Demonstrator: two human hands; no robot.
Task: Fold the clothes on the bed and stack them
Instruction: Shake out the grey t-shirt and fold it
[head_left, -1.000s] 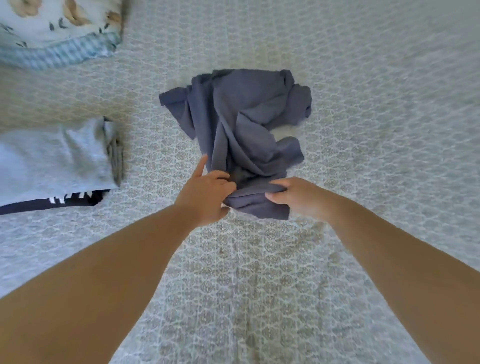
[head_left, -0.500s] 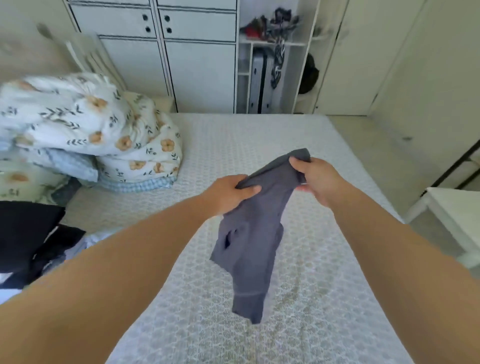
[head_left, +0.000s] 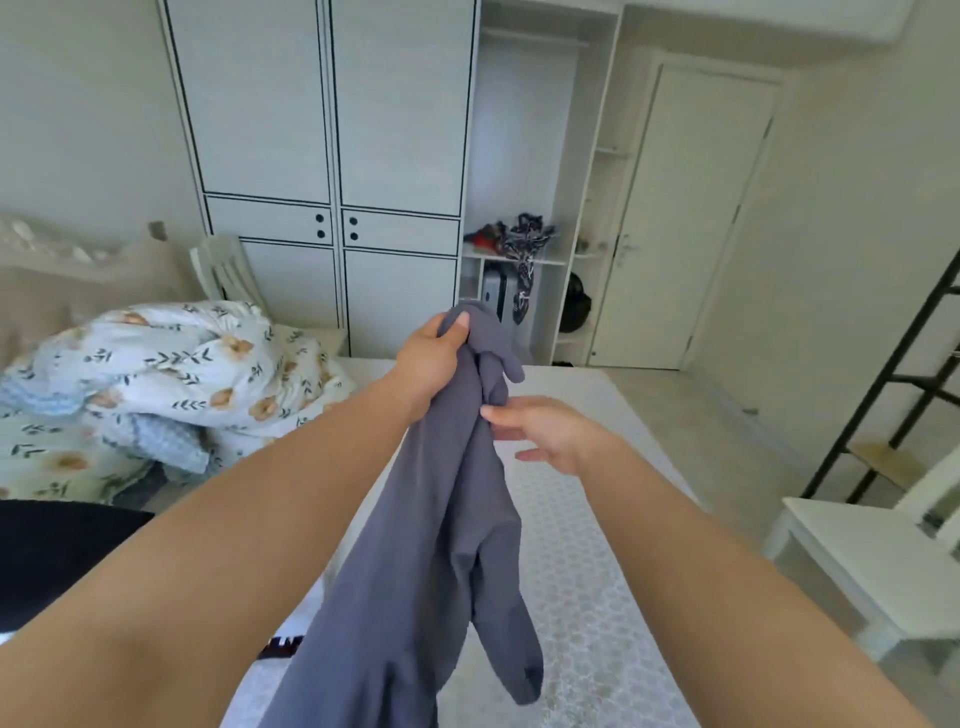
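Both bare forearms stretch forward, the hands raised ahead. The left hand (head_left: 434, 358) is fisted, thumb on top, gripping cloth. The right hand (head_left: 545, 431), lower, has loosely extended fingers touching it.

L hand (head_left: 431, 358) grips grey garment (head_left: 431, 519); R hand (head_left: 545, 431) touching.

- White wardrobe (head_left: 332, 171) with black-lined doors on the far wall.
- Open shelf niche (head_left: 524, 249) beside it.
- White door (head_left: 691, 228) right.
- White table (head_left: 852, 561) near the bed.
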